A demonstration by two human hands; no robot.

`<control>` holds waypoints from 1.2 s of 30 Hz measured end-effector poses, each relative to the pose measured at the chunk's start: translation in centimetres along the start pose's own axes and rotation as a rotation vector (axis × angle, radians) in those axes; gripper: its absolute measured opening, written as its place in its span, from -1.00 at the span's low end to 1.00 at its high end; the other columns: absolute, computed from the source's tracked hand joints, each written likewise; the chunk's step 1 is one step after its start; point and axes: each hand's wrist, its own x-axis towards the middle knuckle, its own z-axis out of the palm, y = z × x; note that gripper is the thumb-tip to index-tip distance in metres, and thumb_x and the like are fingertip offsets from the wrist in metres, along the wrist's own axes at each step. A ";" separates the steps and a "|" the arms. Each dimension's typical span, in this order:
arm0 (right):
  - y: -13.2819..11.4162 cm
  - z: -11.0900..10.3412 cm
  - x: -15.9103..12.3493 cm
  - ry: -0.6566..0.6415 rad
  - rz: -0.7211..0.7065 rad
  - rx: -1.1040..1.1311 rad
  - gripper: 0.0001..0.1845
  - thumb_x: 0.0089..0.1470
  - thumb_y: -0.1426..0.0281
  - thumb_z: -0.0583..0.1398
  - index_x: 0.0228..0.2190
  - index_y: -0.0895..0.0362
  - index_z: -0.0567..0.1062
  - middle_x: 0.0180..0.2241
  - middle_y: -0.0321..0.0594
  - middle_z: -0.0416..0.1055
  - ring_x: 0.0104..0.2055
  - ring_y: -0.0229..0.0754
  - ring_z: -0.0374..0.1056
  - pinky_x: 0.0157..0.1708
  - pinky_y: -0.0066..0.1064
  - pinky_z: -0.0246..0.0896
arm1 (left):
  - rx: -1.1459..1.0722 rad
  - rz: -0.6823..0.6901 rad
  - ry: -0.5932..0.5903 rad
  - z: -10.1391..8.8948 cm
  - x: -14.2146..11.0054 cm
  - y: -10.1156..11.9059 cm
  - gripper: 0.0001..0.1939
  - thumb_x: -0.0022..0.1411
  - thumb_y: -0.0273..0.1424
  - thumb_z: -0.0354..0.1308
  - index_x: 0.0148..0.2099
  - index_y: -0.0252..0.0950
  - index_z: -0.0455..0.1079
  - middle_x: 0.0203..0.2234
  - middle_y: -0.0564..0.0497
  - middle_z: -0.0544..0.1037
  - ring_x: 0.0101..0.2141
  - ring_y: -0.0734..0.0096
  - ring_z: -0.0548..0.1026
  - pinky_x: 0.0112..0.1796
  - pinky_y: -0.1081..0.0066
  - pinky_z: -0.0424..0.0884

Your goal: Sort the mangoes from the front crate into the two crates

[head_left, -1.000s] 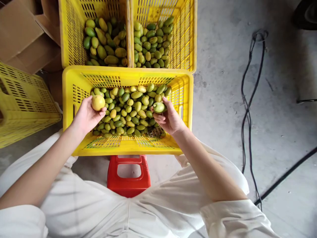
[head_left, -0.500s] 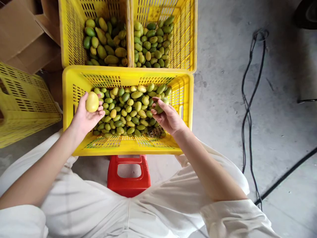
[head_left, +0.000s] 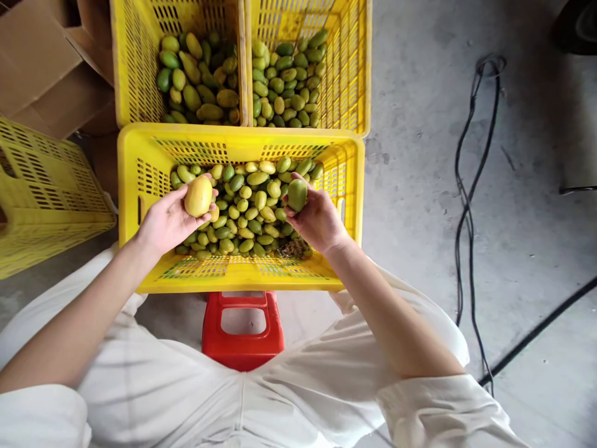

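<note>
A yellow slatted crate (head_left: 140, 155) in front of me holds several small green and yellow mangoes (head_left: 247, 205). My left hand (head_left: 168, 221) is over the crate's left side, fingers closed around a yellow mango (head_left: 198, 196). My right hand (head_left: 319, 221) is over the right side, gripping a green mango (head_left: 297, 193) upright between thumb and fingers. Both fruits are lifted just above the pile.
Two more yellow crates stand behind: the left one (head_left: 125, 68) with larger mangoes, the right one (head_left: 354, 74) with smaller ones. Another yellow crate (head_left: 46, 193) lies at the left beside cardboard (head_left: 41, 62). A red stool (head_left: 242, 330) sits between my knees. Black cables (head_left: 466, 199) run across the concrete floor.
My left hand swung the yellow mango out to the left and then back inward toward the crate's middle. My right hand turned the green mango from lying flat to upright.
</note>
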 end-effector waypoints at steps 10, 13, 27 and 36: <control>0.4 -0.8 0.2 0.019 -0.085 -0.053 -0.52 0.09 -0.09 0.45 -0.22 -0.04 0.48 -0.30 -0.31 0.47 -0.36 -0.20 0.32 -0.45 -0.35 0.34 | -0.045 0.136 0.072 -1.1 1.2 -1.1 -0.85 0.27 -0.38 0.42 -0.24 -0.22 0.49 -0.31 0.01 0.65 -0.35 0.45 0.57 -0.44 0.55 0.43; 0.1 -0.7 0.0 0.032 -0.093 -0.075 -0.50 0.08 -0.12 0.44 -0.24 -0.03 0.48 -0.32 -0.30 0.46 -0.33 -0.17 0.36 -0.46 -0.35 0.35 | -0.103 0.104 0.098 -0.7 1.2 -0.8 -0.78 0.36 -0.23 0.33 -0.27 -0.21 0.43 -0.41 0.07 0.56 -0.49 0.51 0.44 -0.54 0.54 0.35; -0.5 -0.1 -0.5 -0.034 0.017 0.067 -0.56 -0.04 0.20 0.50 -0.18 0.00 0.47 -0.29 -0.35 0.48 -0.36 -0.31 0.37 -0.52 -0.54 0.35 | -0.137 -0.057 0.051 0.2 -0.1 0.4 -0.87 0.38 -0.45 0.15 -0.28 -0.24 0.32 -0.59 0.17 0.33 -0.71 0.64 0.21 -0.66 0.62 0.17; -0.5 0.0 -0.5 0.016 0.023 0.059 -0.66 0.04 0.21 0.43 -0.19 0.00 0.47 -0.35 -0.32 0.47 -0.39 -0.24 0.35 -0.51 -0.44 0.36 | -0.159 -0.142 0.002 -0.7 -0.1 0.8 -0.70 0.46 -0.18 0.02 -0.29 -0.22 0.35 -0.66 0.14 0.23 -0.77 0.55 0.12 -0.75 0.52 0.11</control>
